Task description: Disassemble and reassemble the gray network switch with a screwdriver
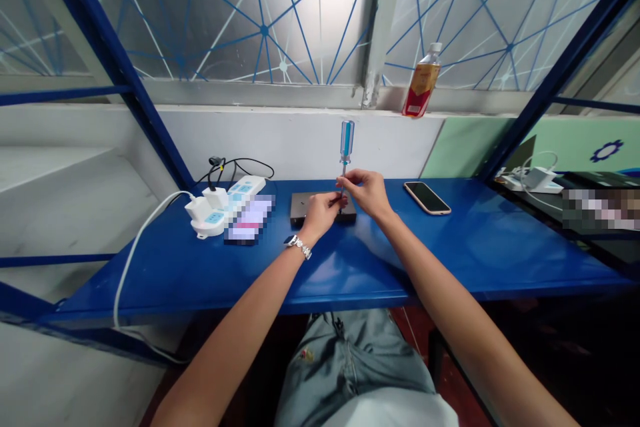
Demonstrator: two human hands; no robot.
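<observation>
A small dark flat box (pixel 301 208) lies on the blue table (pixel 350 267) near the wall. A screwdriver with a clear blue handle (pixel 347 139) stands upright over the box's right part. My right hand (pixel 367 192) is closed around the screwdriver's shaft, just below the handle. My left hand (pixel 323 211), with a watch on its wrist, pinches at the shaft's lower end over the box; what it grips there, if anything, is too small to see.
A white power strip (pixel 235 197) with plugs and cables sits left of the box. To the right of the box a phone (pixel 427 197) lies face up. A drink bottle (pixel 423 82) stands on the window ledge. Blue frame posts flank the table.
</observation>
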